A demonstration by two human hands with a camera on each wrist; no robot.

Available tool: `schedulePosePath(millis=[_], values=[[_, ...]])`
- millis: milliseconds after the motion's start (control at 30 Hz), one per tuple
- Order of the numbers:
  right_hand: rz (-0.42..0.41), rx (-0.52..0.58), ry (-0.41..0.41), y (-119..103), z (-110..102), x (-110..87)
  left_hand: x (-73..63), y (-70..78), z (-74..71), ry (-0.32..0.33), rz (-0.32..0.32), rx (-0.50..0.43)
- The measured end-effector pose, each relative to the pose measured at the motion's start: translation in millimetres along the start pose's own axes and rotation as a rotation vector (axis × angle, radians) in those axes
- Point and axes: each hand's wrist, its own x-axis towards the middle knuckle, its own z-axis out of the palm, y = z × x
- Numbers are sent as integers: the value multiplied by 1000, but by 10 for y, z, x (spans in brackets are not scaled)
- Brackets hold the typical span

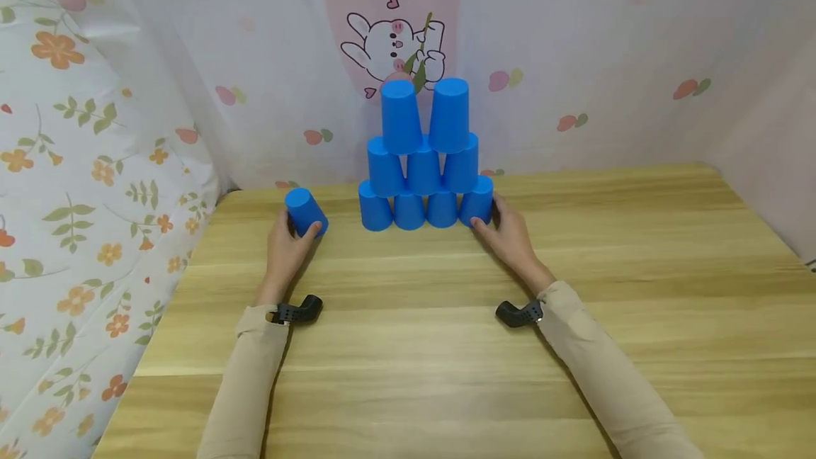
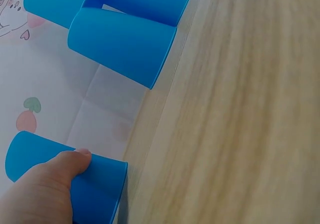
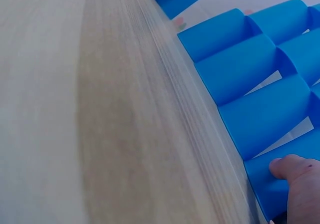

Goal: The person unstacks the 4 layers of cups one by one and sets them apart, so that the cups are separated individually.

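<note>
Several blue cups stand upside down in a stepped pyramid, with a wide bottom row, three cups [image 1: 423,170] in the middle row and two cups [image 1: 400,119] on top. Left of the pyramid, my left hand [image 1: 288,250] grips a separate blue cup [image 1: 304,211], its thumb across the near side in the left wrist view. That cup is upside down and leans a little in the head view. My right hand [image 1: 510,236] holds the bottom row's rightmost cup [image 1: 477,198] between thumb and fingers, the fingers mostly hidden behind it.
The cups stand near the back edge of a wooden table [image 1: 408,360]. Behind hangs a pale curtain [image 1: 255,55] with a rabbit drawing; a flowered cloth [image 1: 83,183] covers the left side. Both wrists wear black camera mounts [image 1: 299,310].
</note>
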Motion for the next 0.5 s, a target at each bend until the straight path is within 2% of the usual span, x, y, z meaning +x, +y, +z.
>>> schedulePosePath(millis=[167, 500], values=[[10, -24, -21, 4, -11, -32, -56, 16, 6, 7, -23, 18], [15, -45, -3, -1, -2, 1, 19, 16, 26, 4, -13, 6]])
